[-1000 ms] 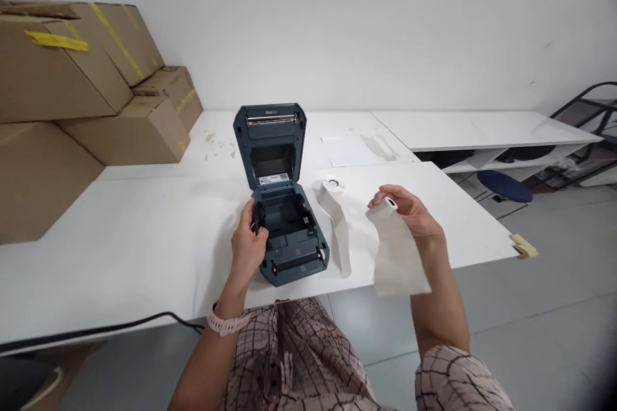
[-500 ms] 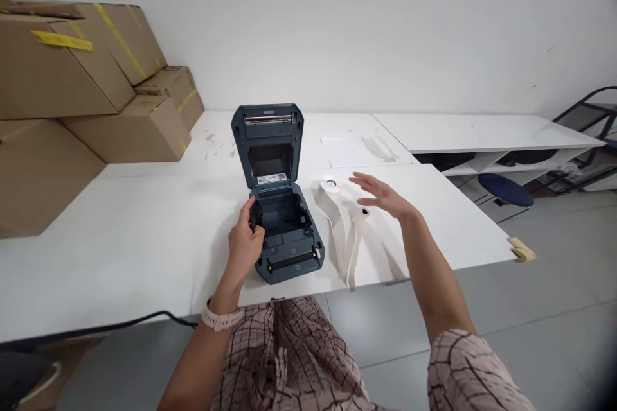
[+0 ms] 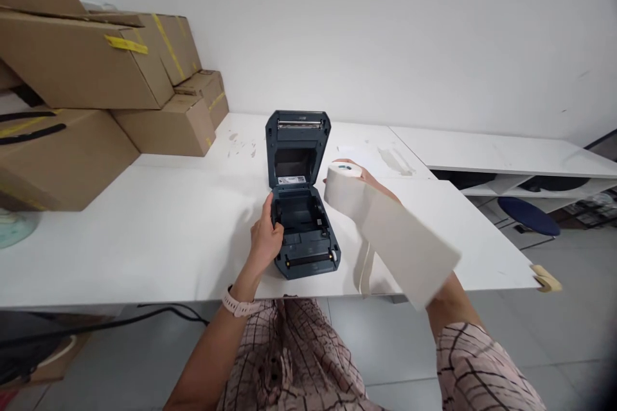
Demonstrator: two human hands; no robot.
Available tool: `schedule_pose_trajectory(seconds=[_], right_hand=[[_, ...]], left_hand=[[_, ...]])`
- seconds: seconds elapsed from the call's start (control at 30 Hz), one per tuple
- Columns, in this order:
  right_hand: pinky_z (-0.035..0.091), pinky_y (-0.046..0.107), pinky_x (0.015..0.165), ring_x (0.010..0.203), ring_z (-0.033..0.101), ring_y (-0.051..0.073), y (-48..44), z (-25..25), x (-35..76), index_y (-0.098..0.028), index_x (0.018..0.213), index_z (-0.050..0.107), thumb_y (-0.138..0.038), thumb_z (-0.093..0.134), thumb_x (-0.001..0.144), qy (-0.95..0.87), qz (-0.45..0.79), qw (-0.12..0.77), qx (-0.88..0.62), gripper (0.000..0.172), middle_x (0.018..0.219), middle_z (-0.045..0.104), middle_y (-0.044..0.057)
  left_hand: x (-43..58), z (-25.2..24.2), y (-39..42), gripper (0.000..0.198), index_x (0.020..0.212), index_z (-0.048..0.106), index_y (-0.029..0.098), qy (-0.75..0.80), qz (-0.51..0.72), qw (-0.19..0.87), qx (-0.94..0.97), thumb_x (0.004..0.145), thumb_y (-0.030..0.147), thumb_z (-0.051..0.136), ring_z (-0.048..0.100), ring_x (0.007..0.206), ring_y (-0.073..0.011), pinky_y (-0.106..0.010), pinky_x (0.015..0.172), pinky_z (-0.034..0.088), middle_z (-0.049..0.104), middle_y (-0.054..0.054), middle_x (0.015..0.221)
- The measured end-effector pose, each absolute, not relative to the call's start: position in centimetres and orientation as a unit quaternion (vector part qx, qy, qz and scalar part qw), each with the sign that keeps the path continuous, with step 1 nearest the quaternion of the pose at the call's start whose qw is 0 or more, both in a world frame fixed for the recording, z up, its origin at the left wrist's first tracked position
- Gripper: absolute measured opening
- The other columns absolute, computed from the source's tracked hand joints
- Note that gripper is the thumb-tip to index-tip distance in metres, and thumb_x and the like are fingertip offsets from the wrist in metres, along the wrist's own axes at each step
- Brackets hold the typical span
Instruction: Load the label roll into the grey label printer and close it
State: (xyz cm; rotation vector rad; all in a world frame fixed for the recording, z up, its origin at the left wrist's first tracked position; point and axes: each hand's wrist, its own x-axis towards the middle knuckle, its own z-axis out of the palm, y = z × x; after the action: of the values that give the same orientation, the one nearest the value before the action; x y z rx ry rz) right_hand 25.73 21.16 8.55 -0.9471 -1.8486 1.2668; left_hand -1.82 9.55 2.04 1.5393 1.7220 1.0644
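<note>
A dark label printer [image 3: 304,239] stands on the white table with its lid [image 3: 297,144] raised and its inner bay bare. My left hand [image 3: 265,236] grips the left side of the printer, thumb over the edge. A roll of white labels [image 3: 343,187] is in my right hand [image 3: 369,178], held above the table just right of the printer. Its loose paper trails down toward my forearm and hides much of that hand. Below it, a second narrow strip of backing paper [image 3: 366,270] hangs at the table's front edge.
Cardboard boxes [image 3: 87,64] are stacked at the left of the table [image 3: 202,218]. A white sheet [image 3: 359,155] lies behind the roll. On the right are a shelf unit [image 3: 501,154], a blue stool [image 3: 529,215] and a padded table corner [image 3: 547,278].
My right hand has closed on the label roll and lifted it off the table, its loose end swinging to the right. My left hand stays on the printer. The view has shifted left.
</note>
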Motion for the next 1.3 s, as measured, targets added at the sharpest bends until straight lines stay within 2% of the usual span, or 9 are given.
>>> schedule_pose_trajectory(seconds=[0.23, 0.4, 0.5, 0.63, 0.87, 1.03, 1.13, 1.2, 1.3], right_hand=[[0.053, 0.044, 0.09, 0.106, 0.066, 0.032, 19.4, 11.9, 15.6, -0.023, 0.117, 0.065, -0.049, 0.089, 0.06, -0.919, 0.268, 0.029, -0.289, 0.068, 0.119, 0.069, 0.009], [0.055, 0.046, 0.086, 0.107, 0.068, 0.036, 20.1, 9.6, 13.6, -0.018, 0.125, 0.065, -0.061, 0.083, 0.069, -0.936, 0.199, -0.061, -0.283, 0.073, 0.124, 0.07, 0.015], [0.053, 0.05, 0.098, 0.125, 0.063, 0.039, 18.7, 8.4, 15.3, -0.017, 0.144, 0.054, -0.059, 0.07, 0.087, -0.941, 0.195, -0.028, -0.277, 0.073, 0.143, 0.062, 0.019], [0.038, 0.059, 0.119, 0.15, 0.04, 0.037, 13.0, 7.5, 18.5, -0.02, 0.154, 0.046, -0.048, 0.055, 0.102, -0.938, 0.151, 0.089, -0.299, 0.06, 0.161, 0.045, 0.015], [0.032, 0.058, 0.126, 0.155, 0.033, 0.029, 6.0, 4.7, 20.1, -0.03, 0.159, 0.038, -0.05, 0.049, 0.104, -0.93, 0.157, 0.134, -0.304, 0.059, 0.166, 0.036, 0.008], [0.029, 0.057, 0.128, 0.157, 0.03, 0.028, 5.4, 3.8, 19.4, -0.032, 0.161, 0.033, -0.048, 0.049, 0.105, -0.926, 0.142, 0.146, -0.318, 0.06, 0.168, 0.034, 0.005], [0.027, 0.059, 0.128, 0.156, 0.03, 0.03, 5.2, 4.4, 19.8, -0.032, 0.157, 0.04, -0.05, 0.051, 0.103, -0.922, 0.178, 0.15, -0.31, 0.058, 0.167, 0.036, 0.005], [0.032, 0.059, 0.125, 0.152, 0.039, 0.03, 6.3, 5.8, 20.4, -0.034, 0.151, 0.05, -0.052, 0.051, 0.103, -0.907, 0.238, 0.182, -0.294, 0.052, 0.161, 0.047, 0.005], [0.034, 0.057, 0.124, 0.148, 0.046, 0.028, 10.8, 9.1, 20.7, -0.037, 0.147, 0.054, -0.059, 0.047, 0.102, -0.818, 0.289, 0.36, -0.343, 0.05, 0.156, 0.054, 0.003]], left_hand=[[-2.5, -0.2, 9.3, 0.078, 0.165, 0.017, 0.029, 0.57, 0.475, 0.377, 0.555, 0.094, 0.028, 0.051, 0.039, 0.152, -0.0281, -0.051, 0.123, 0.033, 0.039, -0.01, 0.165], [-2.8, -0.5, 9.1, 0.075, 0.165, 0.008, 0.03, 0.562, 0.463, 0.392, 0.563, 0.101, 0.038, 0.045, 0.038, 0.152, -0.0303, -0.054, 0.121, 0.036, 0.032, -0.011, 0.169], [-2.8, -0.5, 9.1, 0.074, 0.165, 0.009, 0.031, 0.551, 0.47, 0.385, 0.571, 0.101, 0.041, 0.045, 0.036, 0.153, -0.031, -0.052, 0.12, 0.036, 0.028, -0.01, 0.17], [-2.6, -0.4, 9.0, 0.072, 0.165, 0.014, 0.03, 0.552, 0.477, 0.376, 0.571, 0.101, 0.04, 0.045, 0.035, 0.154, -0.0292, -0.05, 0.123, 0.033, 0.03, -0.009, 0.17], [-2.3, 0.6, 8.6, 0.057, 0.155, 0.041, 0.026, 0.566, 0.478, 0.368, 0.562, 0.099, 0.036, 0.047, 0.044, 0.148, -0.0278, -0.046, 0.123, 0.034, 0.045, -0.008, 0.162], [-2.3, 0.3, 9.1, 0.054, 0.15, 0.048, 0.026, 0.56, 0.492, 0.369, 0.555, 0.097, 0.032, 0.048, 0.047, 0.146, -0.0256, -0.043, 0.122, 0.036, 0.05, -0.006, 0.159], [-2.1, 0.2, 8.8, 0.055, 0.151, 0.046, 0.023, 0.553, 0.503, 0.38, 0.545, 0.098, 0.036, 0.049, 0.046, 0.146, -0.0262, -0.044, 0.122, 0.035, 0.048, -0.009, 0.159], [-1.6, 0.2, 7.6, 0.064, 0.157, 0.037, 0.023, 0.55, 0.507, 0.397, 0.532, 0.097, 0.043, 0.052, 0.041, 0.15, -0.0284, -0.046, 0.122, 0.035, 0.041, -0.011, 0.164], [-0.4, 0.3, 4.6, 0.089, 0.163, 0.018, 0.029, 0.559, 0.492, 0.421, 0.518, 0.091, 0.052, 0.064, 0.032, 0.155, -0.0333, -0.05, 0.122, 0.035, 0.029, -0.012, 0.17]])
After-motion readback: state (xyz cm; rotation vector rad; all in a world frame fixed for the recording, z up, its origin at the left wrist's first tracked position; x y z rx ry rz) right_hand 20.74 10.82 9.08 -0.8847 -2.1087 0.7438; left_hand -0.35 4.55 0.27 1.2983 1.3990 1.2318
